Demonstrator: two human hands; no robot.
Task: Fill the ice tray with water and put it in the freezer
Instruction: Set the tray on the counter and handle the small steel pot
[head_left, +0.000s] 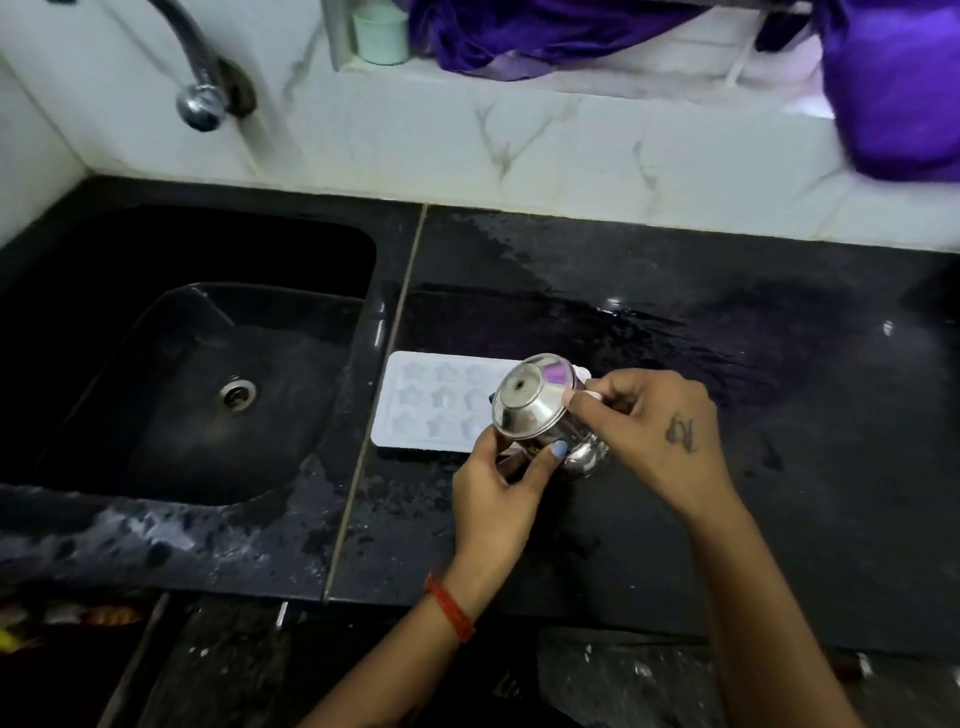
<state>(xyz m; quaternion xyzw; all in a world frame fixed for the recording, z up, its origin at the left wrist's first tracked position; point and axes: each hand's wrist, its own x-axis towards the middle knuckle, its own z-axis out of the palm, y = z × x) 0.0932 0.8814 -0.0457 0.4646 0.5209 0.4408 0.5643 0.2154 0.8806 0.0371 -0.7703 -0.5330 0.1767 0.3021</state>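
Item one, ice tray (431, 402): white, with star-shaped cells, lying flat on the black desk (675, 322) just beside the sink (208, 364), its far-from-sink end being covered by a steel cup (535, 402). Item two, steel cup: being held tilted above that end of the ice tray, its base facing the camera. Left hand (498, 488): fingers curling round the lower side of the steel cup, a red thread band (451, 608) sitting on the wrist. Right hand (660, 426): fingers curling round the steel cup's upper side, thumb pressing on its wall. Item three, tap (200, 98): chrome, hanging over the sink, well apart from the ice tray. Item four, pale green cup (380, 34) and purple cloth (545, 31): resting on the ledge beyond the ice tray. Desk surface beyond the ice tray is showing wet streaks.
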